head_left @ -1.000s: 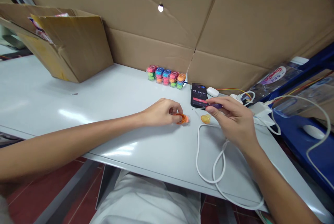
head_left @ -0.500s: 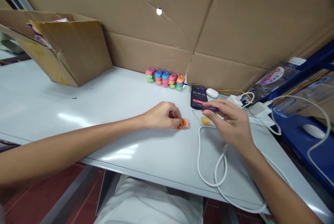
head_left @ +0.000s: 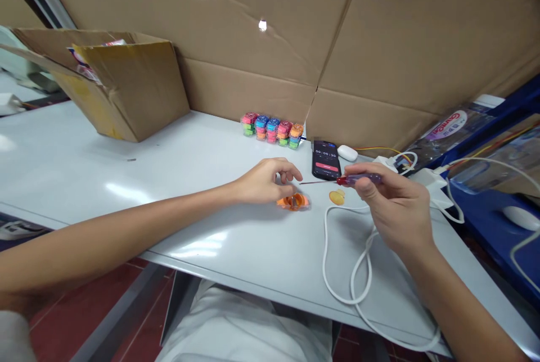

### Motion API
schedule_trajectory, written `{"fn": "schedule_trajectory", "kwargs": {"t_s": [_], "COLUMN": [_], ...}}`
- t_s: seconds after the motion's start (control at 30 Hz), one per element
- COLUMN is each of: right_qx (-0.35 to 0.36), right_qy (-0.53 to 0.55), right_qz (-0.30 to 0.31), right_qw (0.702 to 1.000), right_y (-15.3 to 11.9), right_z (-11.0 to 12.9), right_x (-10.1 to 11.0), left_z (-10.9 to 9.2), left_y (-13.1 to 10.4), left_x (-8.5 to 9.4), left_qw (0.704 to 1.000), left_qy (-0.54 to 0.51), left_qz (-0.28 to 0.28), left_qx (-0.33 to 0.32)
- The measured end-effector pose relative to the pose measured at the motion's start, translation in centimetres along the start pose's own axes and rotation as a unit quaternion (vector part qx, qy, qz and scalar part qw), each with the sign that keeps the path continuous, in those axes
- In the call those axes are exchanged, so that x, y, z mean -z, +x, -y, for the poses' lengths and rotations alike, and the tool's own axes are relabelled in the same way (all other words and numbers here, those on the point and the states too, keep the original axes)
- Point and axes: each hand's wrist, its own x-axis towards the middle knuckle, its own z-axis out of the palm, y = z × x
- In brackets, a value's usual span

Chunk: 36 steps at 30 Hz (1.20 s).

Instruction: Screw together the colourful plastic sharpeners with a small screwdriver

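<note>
From where I'm standing, the person's right hand (head_left: 396,204) is gripping a screwdriver (head_left: 358,180) by its purple-and-red handle, holding it almost level above the worktop (head_left: 236,238). Its thin shaft is pointing left, with the tip ending just beside the left hand (head_left: 268,182). That left hand is hanging over a small orange plastic piece (head_left: 295,201), thumb and fingers curved but parted, gripping nothing that I can see — whether the thumb is brushing the piece, I cannot tell.

The orange piece is lying on the worktop between the two hands, toward the left one. It is looking light, hard and smooth, so I'd expect it to be skidding at a sideways push. Pinching it low on its outer sides, pressing down gently, would probably be steadying it best; its thin, hollow-looking walls could be fragile under a hard squeeze.

The screwdriver is probably light and stiff too, its handle being the place to hold.

A translucent yellow piece (head_left: 336,197) is resting just right of the orange one, near a loop of white cable (head_left: 327,249). Behind it a smartphone (head_left: 325,158) is showing 00:00:30.
</note>
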Motion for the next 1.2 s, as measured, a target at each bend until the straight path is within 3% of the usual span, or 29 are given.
{"fn": "schedule_trajectory", "kwargs": {"t_s": [0.43, 0.93, 1.2], "right_qx": [-0.037, -0.049, -0.044], "right_qy": [0.042, 0.031, 0.037], "right_qz": [0.01, 0.024, 0.016], "right_qw": [0.998, 0.998, 0.998], "right_y": [-0.1, -0.2, 0.0], "right_z": [-0.9, 0.0, -0.3], "right_x": [0.2, -0.4, 0.0], "left_z": [-0.4, -0.9, -1.8], "left_y": [0.0, -0.3, -0.5], "left_x": [0.2, -0.2, 0.4], "left_qw": [1.0, 0.996, 0.998], "left_qy": [-0.012, -0.074, 0.009], "left_qz": [0.01, 0.039, 0.034], "left_qx": [-0.022, 0.014, -0.056]}}
